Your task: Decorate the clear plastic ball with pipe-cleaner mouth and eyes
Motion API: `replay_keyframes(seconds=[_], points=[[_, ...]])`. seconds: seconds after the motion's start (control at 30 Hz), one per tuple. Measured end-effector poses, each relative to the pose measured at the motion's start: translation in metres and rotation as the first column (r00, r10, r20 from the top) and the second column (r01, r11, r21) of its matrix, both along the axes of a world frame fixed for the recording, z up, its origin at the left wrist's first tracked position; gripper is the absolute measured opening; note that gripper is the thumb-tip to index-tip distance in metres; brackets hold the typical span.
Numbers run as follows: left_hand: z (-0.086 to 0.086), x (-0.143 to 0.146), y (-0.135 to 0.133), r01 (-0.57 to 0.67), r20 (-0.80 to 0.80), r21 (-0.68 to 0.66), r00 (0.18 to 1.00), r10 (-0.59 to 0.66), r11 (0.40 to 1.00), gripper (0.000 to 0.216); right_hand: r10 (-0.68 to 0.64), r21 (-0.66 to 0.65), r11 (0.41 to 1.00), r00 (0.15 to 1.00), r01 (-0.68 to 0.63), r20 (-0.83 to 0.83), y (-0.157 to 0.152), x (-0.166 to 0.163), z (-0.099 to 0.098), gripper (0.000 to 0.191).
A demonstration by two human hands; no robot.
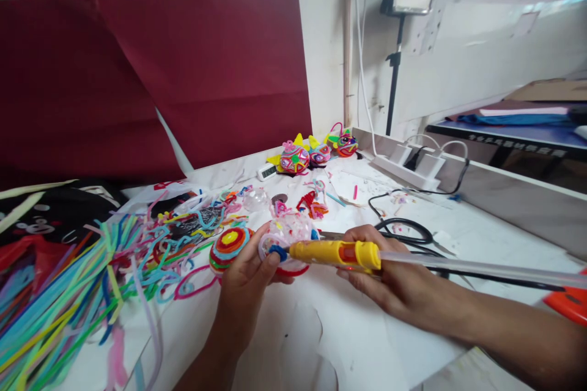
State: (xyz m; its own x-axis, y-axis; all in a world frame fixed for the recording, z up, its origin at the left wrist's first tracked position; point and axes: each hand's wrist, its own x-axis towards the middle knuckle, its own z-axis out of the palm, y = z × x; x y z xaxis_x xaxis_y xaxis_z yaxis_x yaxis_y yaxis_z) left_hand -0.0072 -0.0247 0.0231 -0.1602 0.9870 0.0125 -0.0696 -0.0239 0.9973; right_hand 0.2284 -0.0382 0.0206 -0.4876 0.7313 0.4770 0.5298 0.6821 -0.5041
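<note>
My left hand (250, 266) is closed around a clear plastic ball (296, 229) decorated with pipe cleaner pieces, its thumb near a small blue pipe cleaner coil (277, 252). In my right hand (378, 275) is a yellow hot glue gun (334, 255), pointing left. Its nozzle is at the blue coil; whether they touch I cannot tell. A long translucent glue stick (458, 264) sticks out of the gun's back. Just left of my left hand lies a ball wound in red, orange and blue pipe cleaner (229, 246).
Many loose pipe cleaners (59, 299) cover the table's left side. Several decorated balls (296, 157) stand at the back beside a small digital timer (266, 171). A power strip (406, 171) with black cable (408, 229) lies at right. An orange object (571, 302) shows at the right edge.
</note>
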Motion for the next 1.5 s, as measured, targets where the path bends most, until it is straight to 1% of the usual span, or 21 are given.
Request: replay_keyframes(seconds=[0.17,0.37,0.5,0.63,0.83,1.23,1.37,1.5], points=[[-0.0009,-0.0027,0.0005,0.022,-0.022,-0.027,0.999,-0.023,0.999,0.079,0.004,0.004,1.000,1.000,-0.004,0.009,-0.0026,-0.0008,0.0050,0.014],[-0.0030,-0.0055,0.0054,0.059,0.064,-0.021,0.996,-0.058,0.998,0.082,-0.001,0.023,1.000,1.000,0.000,0.011,-0.0039,-0.0003,0.0036,0.011],[-0.0025,-0.0059,0.0053,0.084,0.067,-0.019,0.994,-0.083,0.996,0.081,-0.011,0.042,0.999,1.000,0.010,0.021,-0.0034,-0.0005,0.0046,0.012],[-0.0027,-0.0058,0.0047,0.079,0.063,-0.026,0.995,-0.077,0.997,0.079,-0.004,0.044,0.999,1.000,0.003,0.026,-0.0037,-0.0004,0.0057,0.013],[-0.0045,-0.0059,0.0057,0.062,0.043,-0.041,0.997,-0.061,0.997,0.076,-0.023,0.052,0.998,0.999,0.022,0.032,-0.0041,-0.0005,0.0023,0.016],[-0.0039,-0.0078,0.0021,0.061,0.006,-0.058,0.998,-0.060,0.996,0.079,-0.021,0.072,0.997,0.999,0.018,0.037,-0.0041,0.0002,0.0019,0.015],[-0.0026,-0.0063,0.0023,0.054,-0.011,-0.071,0.998,-0.055,0.996,0.080,-0.024,0.047,0.999,0.999,0.023,0.034,-0.0040,-0.0007,0.0032,0.016],[-0.0019,-0.0054,0.0030,0.049,-0.025,-0.086,0.998,-0.051,0.995,0.081,-0.026,0.075,0.997,0.999,0.024,0.038,-0.0042,-0.0007,0.0040,0.015]])
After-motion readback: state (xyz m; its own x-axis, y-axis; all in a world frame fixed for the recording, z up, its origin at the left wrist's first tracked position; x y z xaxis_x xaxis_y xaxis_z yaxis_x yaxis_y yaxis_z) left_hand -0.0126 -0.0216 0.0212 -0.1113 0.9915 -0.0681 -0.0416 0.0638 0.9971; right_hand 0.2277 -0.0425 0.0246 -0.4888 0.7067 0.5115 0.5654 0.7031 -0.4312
